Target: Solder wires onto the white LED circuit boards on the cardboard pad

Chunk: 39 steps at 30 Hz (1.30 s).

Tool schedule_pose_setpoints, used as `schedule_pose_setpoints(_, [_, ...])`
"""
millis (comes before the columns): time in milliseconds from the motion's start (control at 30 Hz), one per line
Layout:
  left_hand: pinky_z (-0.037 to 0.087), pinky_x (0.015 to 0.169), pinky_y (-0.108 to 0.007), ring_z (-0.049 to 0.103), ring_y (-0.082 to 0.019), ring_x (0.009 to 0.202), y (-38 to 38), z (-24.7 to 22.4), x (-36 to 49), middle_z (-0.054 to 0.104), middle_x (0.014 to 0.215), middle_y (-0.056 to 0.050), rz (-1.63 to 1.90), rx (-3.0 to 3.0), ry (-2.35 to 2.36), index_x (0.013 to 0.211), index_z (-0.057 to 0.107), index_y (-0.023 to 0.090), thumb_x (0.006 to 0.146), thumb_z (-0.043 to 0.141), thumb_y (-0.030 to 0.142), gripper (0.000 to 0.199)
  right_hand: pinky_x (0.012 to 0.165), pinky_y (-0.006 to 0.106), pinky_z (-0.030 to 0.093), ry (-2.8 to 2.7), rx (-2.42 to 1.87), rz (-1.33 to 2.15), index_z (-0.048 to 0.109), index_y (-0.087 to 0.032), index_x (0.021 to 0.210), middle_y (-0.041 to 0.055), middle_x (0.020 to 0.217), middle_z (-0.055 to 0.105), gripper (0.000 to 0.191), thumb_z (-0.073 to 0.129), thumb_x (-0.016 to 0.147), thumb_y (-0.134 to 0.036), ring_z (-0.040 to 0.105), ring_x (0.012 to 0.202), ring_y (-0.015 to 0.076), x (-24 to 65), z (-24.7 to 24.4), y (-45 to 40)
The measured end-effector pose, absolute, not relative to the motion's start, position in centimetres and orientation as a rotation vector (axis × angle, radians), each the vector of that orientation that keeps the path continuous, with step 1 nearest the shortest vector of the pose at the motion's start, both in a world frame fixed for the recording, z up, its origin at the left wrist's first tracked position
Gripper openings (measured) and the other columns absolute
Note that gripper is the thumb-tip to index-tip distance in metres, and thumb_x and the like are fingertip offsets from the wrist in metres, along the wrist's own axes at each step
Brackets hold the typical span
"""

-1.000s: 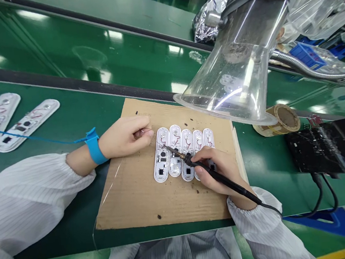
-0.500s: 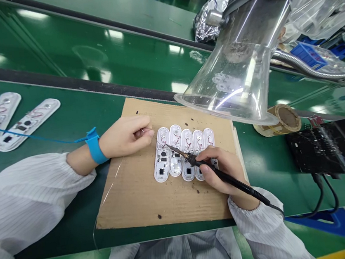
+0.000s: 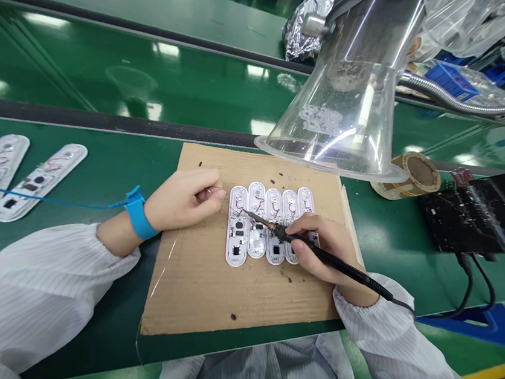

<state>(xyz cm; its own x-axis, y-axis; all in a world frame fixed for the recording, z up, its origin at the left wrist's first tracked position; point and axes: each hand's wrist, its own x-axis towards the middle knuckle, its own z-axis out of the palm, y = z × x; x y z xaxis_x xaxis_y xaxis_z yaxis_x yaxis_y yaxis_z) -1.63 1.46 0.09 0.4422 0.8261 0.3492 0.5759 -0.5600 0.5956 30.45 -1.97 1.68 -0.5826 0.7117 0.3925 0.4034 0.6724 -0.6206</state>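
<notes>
Green glossy workbench: covered by a flat brown cardboard sheet, on which the work was laid.
Left hand: curled closed above the cardboard; a thin silvery wire was pinched between its fingertips.
Right hand: closed in a pen-like grip around a black-handled soldering iron, by which the rightmost pieces were partly hidden.
Iron tip: pointed at the leftmost piece, near its red wires; whether contact was made could not be told.
White round-ended circuit pieces: five were set side by side on the cardboard, between the hands.
Blue wristband: worn on the left wrist, with a thin blue cord attached.
Similar white pieces: three were seen at far left, two overlapped.
Clear plastic funnel hood: suspended above the cardboard's far right corner.
Brown cylindrical roll: placed beyond the cardboard's right edge, beside a black boxy device.
</notes>
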Motion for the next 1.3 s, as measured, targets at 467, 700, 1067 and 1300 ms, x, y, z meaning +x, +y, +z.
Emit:
schedule_pose_setpoints(467, [0.033, 0.055, -0.029, 0.038, -0.013, 0.054, 1.2, 0.1, -1.7, 0.046, 0.063, 0.004, 0.903, 2.233, 1.282, 0.074, 0.037, 0.025, 0.096, 0.05, 0.032, 0.026, 0.067, 0.034, 0.053, -2.01, -0.969, 0.737, 0.065, -0.028, 0.118, 0.0032, 0.094, 0.069, 0.012, 0.063, 0.111, -0.038, 0.065, 0.077, 0.0186, 31.3, 0.6, -2.5])
schedule_pose_setpoints(700, [0.034, 0.054, -0.029, 0.038, -0.012, 0.052, 1.2, -0.3, -1.9, 0.049, 0.065, 0.004, 0.882, 2.24, 1.291, 0.076, 0.041, 0.025, 0.098, 0.05, 0.034, 0.026, 0.068, 0.035, 0.056, -1.965, -1.022, 0.679, 0.065, -0.027, 0.117, 0.0045, 0.097, 0.069, 0.016, 0.063, 0.111, -0.042, 0.067, 0.079, 0.0199, 31.5, 0.4, -2.5])
schedule_pose_setpoints(1067, [0.03, 0.053, -0.03, 0.033, -0.014, 0.052, 1.0, 0.0, -1.9, 0.039, 0.058, 0.006, 0.888, 2.256, 1.213, 0.074, 0.04, 0.025, 0.097, 0.05, 0.031, 0.025, 0.06, 0.035, 0.051, -1.84, -0.947, 0.823, 0.066, -0.027, 0.117, 0.0036, 0.091, 0.068, 0.016, 0.06, 0.112, -0.041, 0.065, 0.07, 0.019, 31.9, -0.3, -2.8])
schedule_pose_setpoints(1300, [0.027, 0.053, -0.03, 0.031, -0.013, 0.052, 1.0, 0.0, -1.8, 0.036, 0.058, 0.006, 0.893, 2.272, 1.147, 0.072, 0.035, 0.026, 0.096, 0.048, 0.027, 0.028, 0.062, 0.037, 0.053, -1.957, -0.929, 0.854, 0.066, -0.027, 0.114, 0.0034, 0.086, 0.069, 0.013, 0.058, 0.112, -0.037, 0.066, 0.069, 0.0197, 32.1, 0.2, -2.8])
